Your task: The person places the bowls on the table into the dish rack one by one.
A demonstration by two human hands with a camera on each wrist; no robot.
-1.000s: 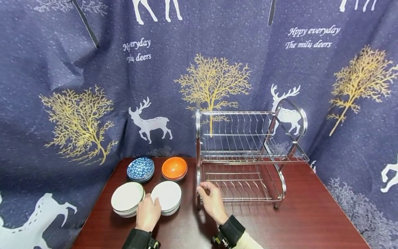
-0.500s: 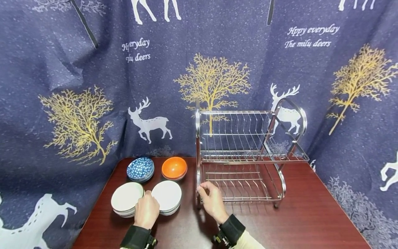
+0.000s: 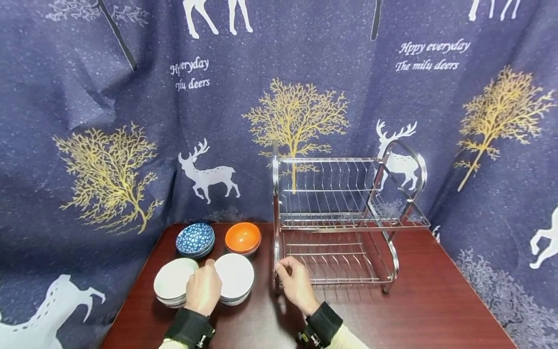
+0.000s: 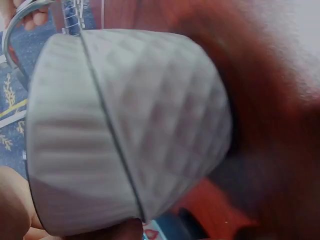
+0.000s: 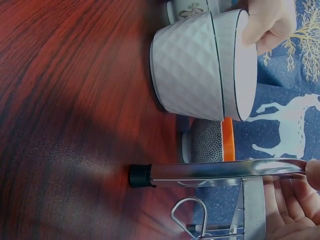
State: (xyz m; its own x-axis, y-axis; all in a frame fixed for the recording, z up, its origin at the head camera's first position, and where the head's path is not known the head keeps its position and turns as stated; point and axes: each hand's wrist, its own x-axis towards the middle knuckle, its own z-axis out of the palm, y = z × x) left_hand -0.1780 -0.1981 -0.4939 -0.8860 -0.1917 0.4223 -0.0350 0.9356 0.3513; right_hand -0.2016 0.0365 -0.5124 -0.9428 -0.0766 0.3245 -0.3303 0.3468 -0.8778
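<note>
Two stacks of white bowls sit at the table's front left; the right stack has a diamond-textured outside. My left hand grips the rim of that stack's top bowl, fingers curled over its edge. My right hand holds the front left post of the chrome two-tier dish rack, fingers wrapped round the chrome bar. Both tiers of the rack are bare.
A blue patterned bowl and an orange bowl stand behind the white stacks, the left stack beside my hand. The dark red table is backed by a navy deer-print curtain close behind.
My left hand has shifted slightly forward from between the two white stacks onto the rim of the right stack. The right hand stays on the rack post.
</note>
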